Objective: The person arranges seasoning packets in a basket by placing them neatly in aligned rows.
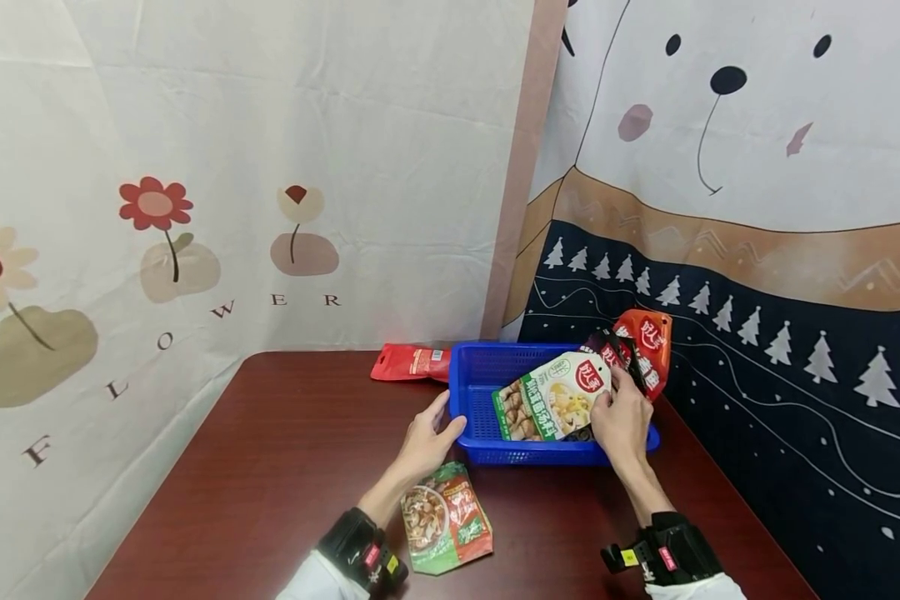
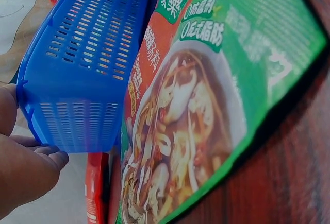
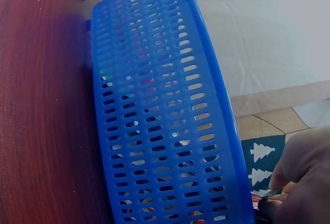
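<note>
A blue plastic basket point(image 1: 555, 454) with slotted walls stands on the table. My left hand point(image 1: 425, 437) grips its left front corner, thumb by the rim and fingertips against the end wall point(image 2: 77, 126). Inside the basket, a green-and-white food packet point(image 1: 558, 396) with mushrooms printed on it leans at a slant. My right hand point(image 1: 621, 417) is over the basket's right end, pinching a dark packet point(image 1: 606, 346) beside the white one's edge. A red-orange packet point(image 1: 648, 350) sticks up behind that hand. In the right wrist view, the basket wall point(image 3: 160, 110) fills the middle, the hand at lower right.
A green-and-red food packet point(image 1: 448, 521) lies flat on the table before the basket, near my left forearm. Behind the basket's left end lies a red packet point(image 1: 411, 363). Printed cloths hang behind the brown table point(image 1: 285, 467) and along its right side.
</note>
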A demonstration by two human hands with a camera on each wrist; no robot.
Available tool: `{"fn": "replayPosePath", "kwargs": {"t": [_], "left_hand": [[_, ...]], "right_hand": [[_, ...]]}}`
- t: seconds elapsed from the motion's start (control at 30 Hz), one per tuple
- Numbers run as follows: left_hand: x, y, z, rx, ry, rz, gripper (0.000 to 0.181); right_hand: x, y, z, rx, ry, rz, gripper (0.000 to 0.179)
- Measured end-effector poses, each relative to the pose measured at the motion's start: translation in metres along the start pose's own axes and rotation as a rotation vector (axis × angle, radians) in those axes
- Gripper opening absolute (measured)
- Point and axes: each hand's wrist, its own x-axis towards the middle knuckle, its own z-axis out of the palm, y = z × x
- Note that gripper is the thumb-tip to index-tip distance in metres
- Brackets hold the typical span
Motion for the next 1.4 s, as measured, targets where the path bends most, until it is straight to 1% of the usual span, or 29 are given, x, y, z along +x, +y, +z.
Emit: {"fn": "replayPosePath", "kwargs": {"t": [0.13,0.33,0.47,0.57,0.67,0.73,0.77,0.9,1.0,1.13,1.27,1.4], "left_hand": [[0.000,0.000,0.000,-0.008,-0.002,0.002,0.069],[0.000,0.000,0.001,-0.009,-0.007,0.001,0.069],[0.000,0.001,0.000,-0.005,-0.006,-0.002,0.068],[0.000,0.001,0.000,-0.004,-0.003,-0.006,0.069],[0.000,0.001,0.000,-0.007,-0.002,-0.006,0.069],[0.000,0.001,0.000,0.006,0.001,-0.003,0.069],[0.000,0.002,-0.001,0.024,0.001,-0.001,0.069],[-0.001,0.006,-0.005,0.141,0.010,-0.020,0.068],[-0.002,0.010,-0.013,0.224,0.025,-0.039,0.068],[-0.005,0.016,-0.026,0.283,0.052,-0.033,0.065],[-0.011,0.021,-0.040,0.336,0.059,-0.003,0.063],[-0.022,0.021,-0.053,0.392,0.039,0.005,0.064]], "right_hand": [[-0.003,0.000,0.002,-0.010,0.027,-0.058,0.048],[-0.006,0.001,0.003,-0.014,0.047,-0.093,0.046],[-0.008,0.001,0.004,-0.017,0.043,-0.133,0.045],[-0.011,0.001,0.003,-0.013,0.019,-0.163,0.045],[-0.014,-0.001,0.003,0.001,-0.031,-0.188,0.046],[-0.016,-0.002,0.003,0.007,-0.078,-0.216,0.048],[-0.017,-0.003,0.003,0.009,-0.104,-0.235,0.050],[-0.022,-0.006,0.004,0.006,-0.231,-0.318,0.057],[-0.027,-0.010,0.005,0.001,-0.324,-0.374,0.062],[-0.034,-0.020,0.007,-0.007,-0.412,-0.441,0.065],[-0.042,-0.032,0.007,-0.004,-0.473,-0.498,0.067],[-0.051,-0.043,0.008,-0.001,-0.494,-0.579,0.068]]}}
